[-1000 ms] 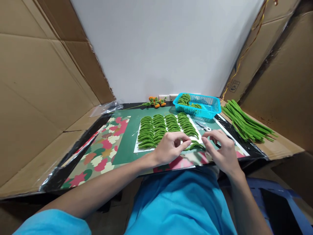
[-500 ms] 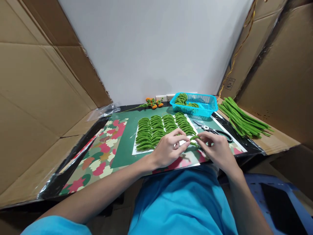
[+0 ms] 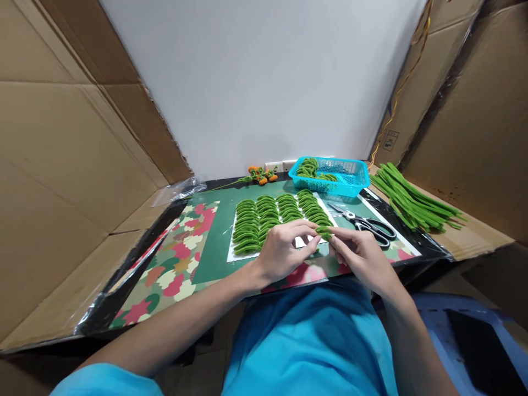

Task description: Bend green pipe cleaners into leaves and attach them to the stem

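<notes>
Between my two hands is a small curved green pipe-cleaner piece (image 3: 323,232). My left hand (image 3: 286,247) pinches its left end between thumb and fingertips. The thumb and index finger of my right hand (image 3: 358,250) are closed on its right end. Just behind them, a white sheet (image 3: 231,257) carries columns of similar curved green pieces (image 3: 246,226). Another bit of green shows under my fingers, mostly hidden. To the right of the sheet lie black-handled scissors (image 3: 365,224), their blades slightly apart.
A blue plastic basket (image 3: 350,188) at the back holds more curved green pieces. Long green pipe cleaners (image 3: 412,198) lie bundled at the right. Orange flowers (image 3: 263,176) on a stem rest by the wall. The green mat (image 3: 214,242) ends near my lap; cardboard walls stand both sides.
My hands have come closer together, and the right hand has shifted slightly left. Both now pinch the green piece, which is held a little higher. The camera view has shifted slightly.
</notes>
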{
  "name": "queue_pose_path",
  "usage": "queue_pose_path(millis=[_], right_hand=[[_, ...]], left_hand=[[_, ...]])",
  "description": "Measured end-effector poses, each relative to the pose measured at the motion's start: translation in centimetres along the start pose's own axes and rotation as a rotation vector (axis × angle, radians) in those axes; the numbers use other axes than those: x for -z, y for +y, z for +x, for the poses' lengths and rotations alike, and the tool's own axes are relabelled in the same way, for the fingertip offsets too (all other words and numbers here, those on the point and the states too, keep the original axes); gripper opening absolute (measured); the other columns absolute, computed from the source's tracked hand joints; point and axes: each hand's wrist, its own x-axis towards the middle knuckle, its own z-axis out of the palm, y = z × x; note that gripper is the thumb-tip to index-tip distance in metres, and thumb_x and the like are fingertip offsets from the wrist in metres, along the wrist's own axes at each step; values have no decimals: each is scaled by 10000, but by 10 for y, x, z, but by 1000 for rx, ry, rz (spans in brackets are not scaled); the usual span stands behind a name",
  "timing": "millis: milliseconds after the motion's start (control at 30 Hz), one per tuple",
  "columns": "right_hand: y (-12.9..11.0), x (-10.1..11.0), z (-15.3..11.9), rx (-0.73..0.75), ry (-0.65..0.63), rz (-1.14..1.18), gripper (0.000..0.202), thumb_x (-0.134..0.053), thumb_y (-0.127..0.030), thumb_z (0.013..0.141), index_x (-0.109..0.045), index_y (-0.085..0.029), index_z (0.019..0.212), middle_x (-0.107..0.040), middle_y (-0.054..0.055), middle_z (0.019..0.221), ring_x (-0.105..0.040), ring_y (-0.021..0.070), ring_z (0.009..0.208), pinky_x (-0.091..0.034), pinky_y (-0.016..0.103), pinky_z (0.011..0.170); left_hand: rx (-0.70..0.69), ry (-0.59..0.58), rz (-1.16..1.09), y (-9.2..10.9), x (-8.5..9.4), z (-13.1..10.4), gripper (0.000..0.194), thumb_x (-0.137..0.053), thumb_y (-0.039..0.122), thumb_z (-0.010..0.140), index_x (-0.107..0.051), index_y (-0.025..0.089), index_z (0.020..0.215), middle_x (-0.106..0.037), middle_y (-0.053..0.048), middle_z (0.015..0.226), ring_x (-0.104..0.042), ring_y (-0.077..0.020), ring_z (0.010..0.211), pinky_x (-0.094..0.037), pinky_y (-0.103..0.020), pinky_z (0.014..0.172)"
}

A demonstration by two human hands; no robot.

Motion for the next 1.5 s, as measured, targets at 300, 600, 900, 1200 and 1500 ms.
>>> queue_pose_path(millis=[300, 600, 900, 1200, 1500], right_hand=[[0, -3, -1, 92, 12, -168, 376, -503, -290, 1069, -697, -226, 1385, -746, 78, 1061, -679, 215, 870, -539, 307, 750], [-2, -19, -2, 184, 266, -165, 256, -525, -288, 1075, -653, -219, 1286, -594, -4, 782, -556, 161, 627, -492, 271, 614], [-1, -23, -1, 255, 349, -282, 231, -573, -219, 1035, -756, -180, 1171, -788, 60, 918, -687, 172, 687, -529, 268, 622], [1, -25, -1, 192, 327, -234, 221, -679, -282, 993, -769, -140, 1136, -618, -23, 676, -567, 138, 562, -474, 261, 570], [-1, -28, -1, 216, 316, -260, 132, -668, -294, 1013, -735, -180, 1008, -603, -4, 732, -527, 145, 606, -434, 282, 596]], left_hand=[[59, -35, 56, -2, 2, 2, 157, -718, 260, 959, -818, 184, 866, -794, -65, 1102, -697, -116, 720, -508, -236, 637], [218, 7, -153, 2, 3, 10, 184, -762, 255, 905, -800, 144, 763, -777, -76, 937, -685, -137, 753, -489, -220, 625], [194, 131, -139, -1, 2, 8, 211, -835, 269, 855, -776, 153, 689, -787, -67, 961, -642, -90, 614, -517, -223, 577], [91, 128, -20, -6, 1, 6, 225, -783, 265, 912, -709, 160, 728, -750, -38, 892, -648, -105, 697, -477, -201, 579], [15, 31, -106, -4, 2, 5, 301, -718, 260, 952, -630, 165, 680, -659, -9, 709, -562, -102, 620, -437, -215, 555]])
